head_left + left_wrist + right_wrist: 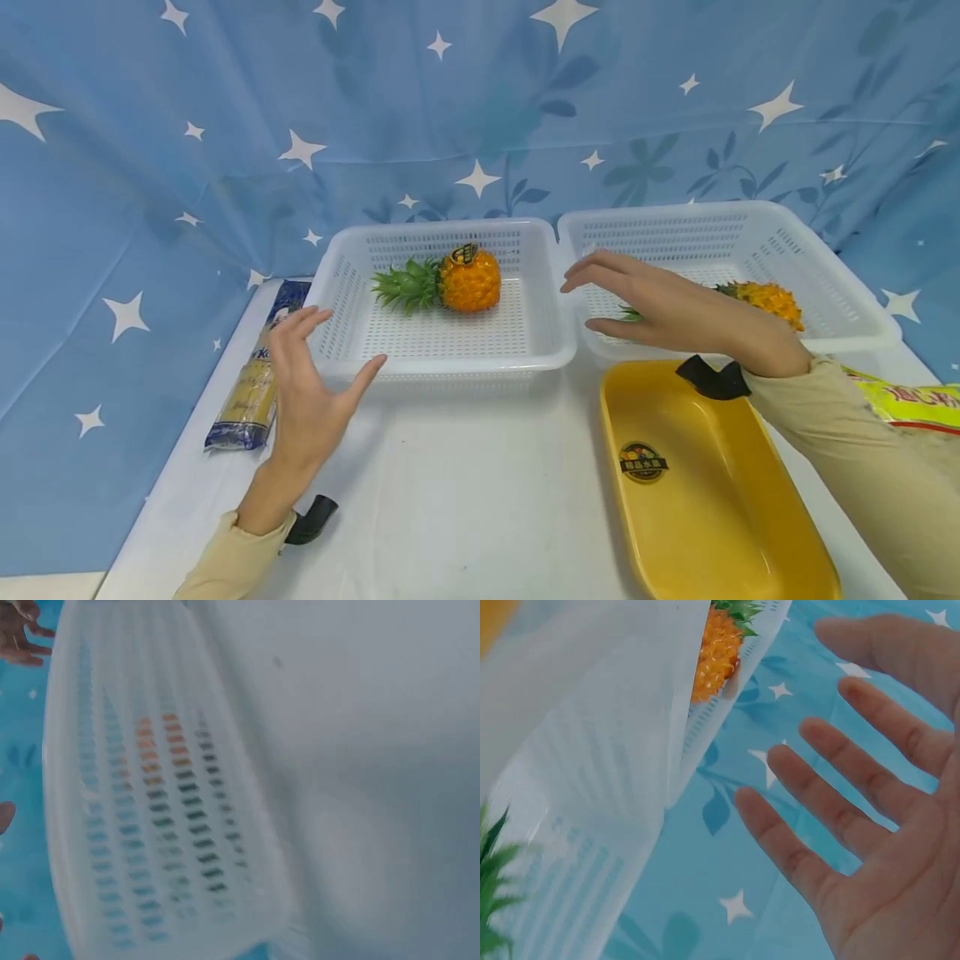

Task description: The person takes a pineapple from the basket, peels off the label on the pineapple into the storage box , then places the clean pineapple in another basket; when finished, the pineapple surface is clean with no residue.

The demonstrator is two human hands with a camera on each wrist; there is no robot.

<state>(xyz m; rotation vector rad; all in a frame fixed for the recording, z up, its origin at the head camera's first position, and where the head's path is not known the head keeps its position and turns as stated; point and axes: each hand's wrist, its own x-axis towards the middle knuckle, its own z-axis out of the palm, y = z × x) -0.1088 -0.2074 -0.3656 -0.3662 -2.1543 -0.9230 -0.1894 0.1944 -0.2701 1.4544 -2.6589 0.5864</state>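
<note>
My left hand [303, 400] hovers at the left front corner of a white slotted basket [450, 364], fingers spread and holding nothing. Inside that basket lies a toy-like pineapple [471, 283] with green leaves and a dark round sticker. In the left wrist view, its orange and green show through the slots of the basket wall [135, 877]. Over a second white basket [652, 221] is my right hand [645, 300], its palm bare in the right wrist view. Another pineapple [768, 302] lies in this second basket, partly hidden behind the right hand and wrist.
A yellow plastic bin [697, 483] with a round fruit label stands in front of the right basket. Left of the baskets lies a yellow-and-blue packet [251, 392]. A bright yellow packet [915, 402] sits at the right edge. Blue star-patterned cloth [420, 108] hangs behind.
</note>
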